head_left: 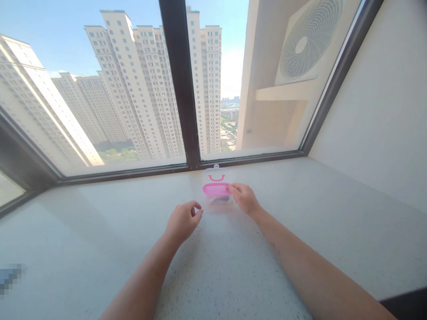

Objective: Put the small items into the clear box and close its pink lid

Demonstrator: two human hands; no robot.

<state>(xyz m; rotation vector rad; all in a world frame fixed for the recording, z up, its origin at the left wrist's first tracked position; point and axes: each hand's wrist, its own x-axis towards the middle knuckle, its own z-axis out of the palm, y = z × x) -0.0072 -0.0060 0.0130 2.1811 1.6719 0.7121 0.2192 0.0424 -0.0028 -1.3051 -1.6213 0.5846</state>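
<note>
A small clear plastic box point(216, 189) with a pink rim and a pink handle on its raised lid sits on the pale stone sill point(300, 209), close to the window frame. My right hand point(244, 198) pinches the right edge of the pink rim with closed fingertips. My left hand point(183, 221) hovers just left of the box, thumb and forefinger pinched together on something too small to make out. Something dark lies inside the box.
The dark window frame point(182, 84) runs along the back of the sill, with tall buildings outside. A white wall point(383, 111) closes off the right side. A dark edge point(405, 302) shows at the lower right corner.
</note>
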